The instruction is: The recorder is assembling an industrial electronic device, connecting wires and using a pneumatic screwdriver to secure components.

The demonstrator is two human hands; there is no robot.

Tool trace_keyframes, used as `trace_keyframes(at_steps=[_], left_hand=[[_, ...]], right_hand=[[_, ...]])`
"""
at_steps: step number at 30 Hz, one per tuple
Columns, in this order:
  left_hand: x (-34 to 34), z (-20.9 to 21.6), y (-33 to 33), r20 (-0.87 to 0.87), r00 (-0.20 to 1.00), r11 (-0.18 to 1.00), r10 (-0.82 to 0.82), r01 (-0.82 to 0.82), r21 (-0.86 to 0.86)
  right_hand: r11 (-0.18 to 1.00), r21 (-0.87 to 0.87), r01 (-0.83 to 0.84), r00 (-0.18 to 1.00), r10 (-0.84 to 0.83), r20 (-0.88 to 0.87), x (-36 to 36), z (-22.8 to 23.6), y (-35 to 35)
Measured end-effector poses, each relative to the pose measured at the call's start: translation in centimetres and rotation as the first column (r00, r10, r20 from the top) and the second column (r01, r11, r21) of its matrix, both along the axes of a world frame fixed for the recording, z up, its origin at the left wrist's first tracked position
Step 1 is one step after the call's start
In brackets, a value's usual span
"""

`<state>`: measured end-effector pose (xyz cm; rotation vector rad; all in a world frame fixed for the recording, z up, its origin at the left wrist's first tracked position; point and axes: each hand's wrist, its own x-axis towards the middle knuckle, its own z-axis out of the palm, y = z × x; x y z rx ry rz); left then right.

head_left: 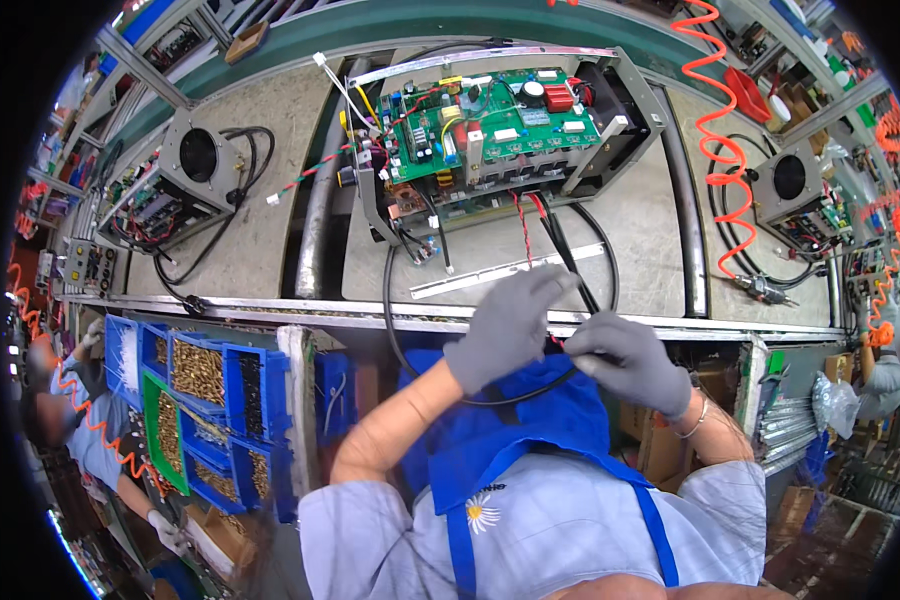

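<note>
Black cables [562,243] run near-far from the open chassis [642,95], slanting slightly right past the left hand [515,328] (fingers bent, can't tell if gripping) down twd the right hand [630,362], nearer their near end w/ fingertips bunched, hold unclear.

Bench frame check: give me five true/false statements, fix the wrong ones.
1. The wearer's left hand and right hand are in gray gloves. True.
2. The big circuit board is red. False: the circuit board is green.
3. A coiled orange hose hangs right of the open unit. True.
4. Every parts bin at left is blue. False: a green bin sits among them.
5. The wearer's apron is blue. True.
</note>
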<state>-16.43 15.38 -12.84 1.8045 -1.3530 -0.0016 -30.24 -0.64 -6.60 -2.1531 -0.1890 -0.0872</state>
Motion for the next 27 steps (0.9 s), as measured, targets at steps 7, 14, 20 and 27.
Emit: trace_keyframes(at_steps=[7,14,20,27], left_hand=[[-0.6,4.2,0.3,-0.592,0.796,0.977,-0.127,-0.003,-0.214],[2.0,4.9,0.2,-0.566,0.824,0.967,-0.018,-0.128,-0.219],[4.5,8.2,1.2,-0.764,0.636,0.960,-0.109,-0.133,-0.248],[3.6,7.8,-1.3,-0.616,0.783,0.807,-0.092,-0.303,-0.507]], right_hand=[[0.899,0.306,0.312,0.878,-0.396,0.269,7.7,3.8,1.9],[0.679,0.636,0.368,0.930,-0.281,-0.239,9.1,6.7,0.7],[0.870,0.434,0.232,0.930,-0.069,-0.360,9.2,6.3,0.2],[0.887,-0.348,0.303,0.905,-0.153,0.398,10.6,7.5,-0.2]])
